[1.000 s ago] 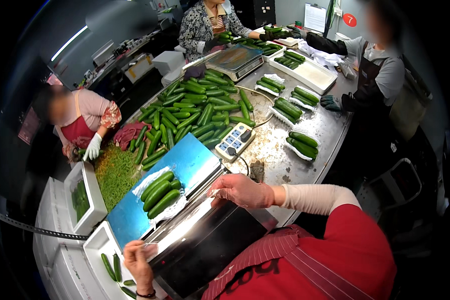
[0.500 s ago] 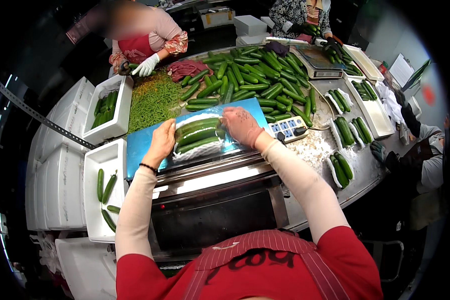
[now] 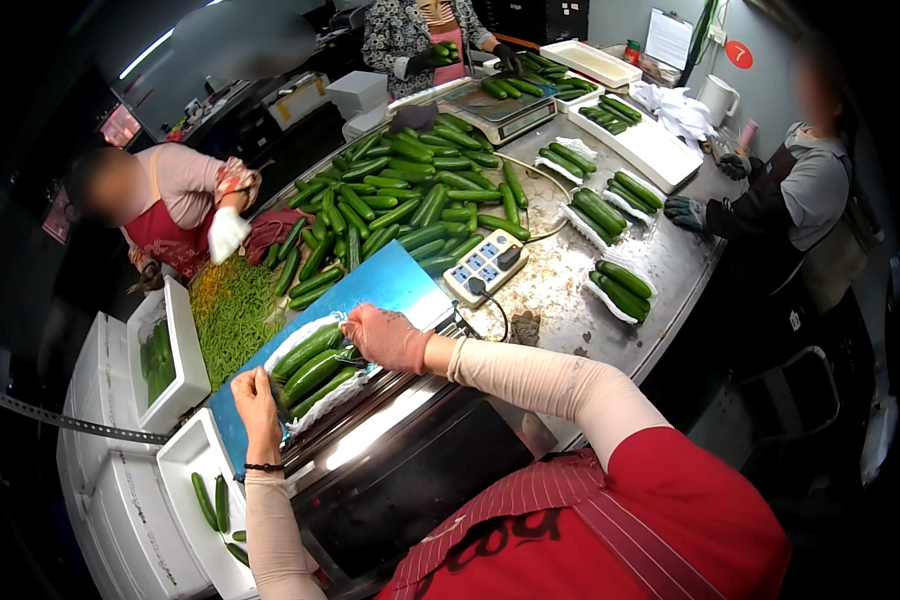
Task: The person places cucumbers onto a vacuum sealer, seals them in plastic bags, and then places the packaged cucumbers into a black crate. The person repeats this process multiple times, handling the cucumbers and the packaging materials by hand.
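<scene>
A white tray of three green cucumbers (image 3: pixel 310 368) lies on the blue plate (image 3: pixel 390 285) of a wrapping machine. My left hand (image 3: pixel 254 402) grips the tray's near left end, thumb and fingers closed on its edge. On the tray's right end rests my right hand (image 3: pixel 385 338), palm down, pressing clear film over the cucumbers. Both forearms wear beige sleeves.
A large heap of loose cucumbers (image 3: pixel 410 195) covers the metal table (image 3: pixel 570 290) beyond. A grey power strip (image 3: pixel 485 265) lies by the blue plate. Filled trays (image 3: pixel 615 290) sit to the right. White crates (image 3: pixel 185 350) stand at left. Three other people work around the table.
The view has swung. My hands stay at the two ends of the tray; the right hand now lies flatter over its right end.
</scene>
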A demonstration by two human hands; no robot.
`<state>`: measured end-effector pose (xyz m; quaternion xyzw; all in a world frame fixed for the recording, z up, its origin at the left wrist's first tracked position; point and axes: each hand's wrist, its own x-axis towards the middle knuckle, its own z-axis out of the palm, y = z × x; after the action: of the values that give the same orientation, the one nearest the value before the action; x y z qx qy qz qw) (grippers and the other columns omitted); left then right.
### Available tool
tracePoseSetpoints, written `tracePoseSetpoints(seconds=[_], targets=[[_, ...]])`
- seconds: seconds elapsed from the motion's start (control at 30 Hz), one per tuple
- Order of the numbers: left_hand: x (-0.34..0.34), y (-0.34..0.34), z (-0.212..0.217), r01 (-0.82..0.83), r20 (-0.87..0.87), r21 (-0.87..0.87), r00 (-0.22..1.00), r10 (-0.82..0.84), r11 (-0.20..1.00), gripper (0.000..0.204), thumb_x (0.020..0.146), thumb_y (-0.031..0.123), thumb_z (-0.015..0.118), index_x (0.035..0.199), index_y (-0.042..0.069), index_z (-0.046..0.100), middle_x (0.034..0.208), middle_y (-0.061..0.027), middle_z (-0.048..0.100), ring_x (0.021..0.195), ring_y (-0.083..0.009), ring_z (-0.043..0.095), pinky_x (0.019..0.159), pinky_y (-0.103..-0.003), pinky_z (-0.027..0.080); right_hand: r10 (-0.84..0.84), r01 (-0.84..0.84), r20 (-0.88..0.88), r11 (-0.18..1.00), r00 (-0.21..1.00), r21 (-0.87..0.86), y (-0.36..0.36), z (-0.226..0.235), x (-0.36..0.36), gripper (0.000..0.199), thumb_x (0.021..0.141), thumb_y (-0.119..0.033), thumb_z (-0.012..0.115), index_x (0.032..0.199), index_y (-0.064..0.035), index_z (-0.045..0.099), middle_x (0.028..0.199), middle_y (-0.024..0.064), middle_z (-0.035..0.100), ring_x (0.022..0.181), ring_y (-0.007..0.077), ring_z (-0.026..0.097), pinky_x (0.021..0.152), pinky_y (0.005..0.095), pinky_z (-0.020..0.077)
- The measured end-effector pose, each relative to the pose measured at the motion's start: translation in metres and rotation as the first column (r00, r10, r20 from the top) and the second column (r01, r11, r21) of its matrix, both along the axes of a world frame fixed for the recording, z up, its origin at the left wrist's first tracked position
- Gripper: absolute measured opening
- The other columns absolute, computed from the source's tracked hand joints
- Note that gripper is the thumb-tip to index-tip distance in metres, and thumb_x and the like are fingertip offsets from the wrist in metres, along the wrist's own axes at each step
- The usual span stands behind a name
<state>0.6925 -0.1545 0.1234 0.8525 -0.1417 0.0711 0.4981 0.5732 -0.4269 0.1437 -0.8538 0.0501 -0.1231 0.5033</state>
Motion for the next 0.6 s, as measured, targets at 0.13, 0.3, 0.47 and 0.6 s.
tracePoseSetpoints(seconds=[0.13, 0.3, 0.47, 0.6], targets=[[-0.019, -0.017, 0.016, 0.102, -0.210, -0.242, 0.965, -0.155, 0.965, 0.021, 0.103, 0.020, 0.051, 0.090, 0.004, 0.056, 0.084, 0.0015, 0.047, 0.076, -0.0077, 0.044, 0.068, -0.025, 0.039, 0.075, -0.108, -0.149, 0.968, 0.986, -0.229, -0.006, 0.016, -0.002, 0.047, 0.100, -0.037, 0.046, 0.093, 0.0044, 0.066, 0.088, 0.0286, 0.067, 0.089, 0.0436, 0.065, 0.081, 0.0472, 0.0509], [-0.015, -0.012, 0.015, 0.127, -0.005, -0.168, 0.992, -0.129, 0.978, 0.025, 0.105, 0.024, 0.046, 0.089, 0.005, 0.051, 0.080, 0.0028, 0.044, 0.075, -0.0080, 0.037, 0.068, -0.025, 0.036, 0.064, -0.101, -0.192, 0.977, 0.979, -0.190, 0.000, 0.024, -0.005, 0.047, 0.100, -0.037, 0.043, 0.092, 0.0018, 0.068, 0.090, 0.0278, 0.067, 0.089, 0.0452, 0.065, 0.081, 0.0491, 0.0504], [-0.021, -0.014, 0.012, 0.110, -0.017, -0.257, 0.993, -0.118, 0.960, 0.029, 0.107, 0.029, 0.040, 0.097, 0.004, 0.052, 0.085, 0.0011, 0.047, 0.080, -0.0098, 0.042, 0.073, -0.026, 0.039, 0.074, -0.077, -0.052, 0.995, 0.996, -0.057, 0.006, 0.012, -0.009, 0.045, 0.101, -0.037, 0.042, 0.098, 0.0028, 0.062, 0.097, 0.0290, 0.065, 0.094, 0.0462, 0.062, 0.083, 0.0494, 0.0488], [-0.031, -0.024, 0.015, 0.164, 0.027, -0.269, 0.986, -0.163, 0.949, 0.032, 0.108, 0.033, 0.037, 0.099, 0.005, 0.050, 0.080, 0.0046, 0.041, 0.072, -0.0067, 0.036, 0.065, -0.024, 0.034, 0.026, -0.026, -0.019, 1.000, 0.999, 0.014, 0.005, 0.014, -0.014, 0.043, 0.101, -0.035, 0.042, 0.095, 0.0030, 0.062, 0.093, 0.0294, 0.065, 0.092, 0.0466, 0.062, 0.082, 0.0496, 0.0487]])
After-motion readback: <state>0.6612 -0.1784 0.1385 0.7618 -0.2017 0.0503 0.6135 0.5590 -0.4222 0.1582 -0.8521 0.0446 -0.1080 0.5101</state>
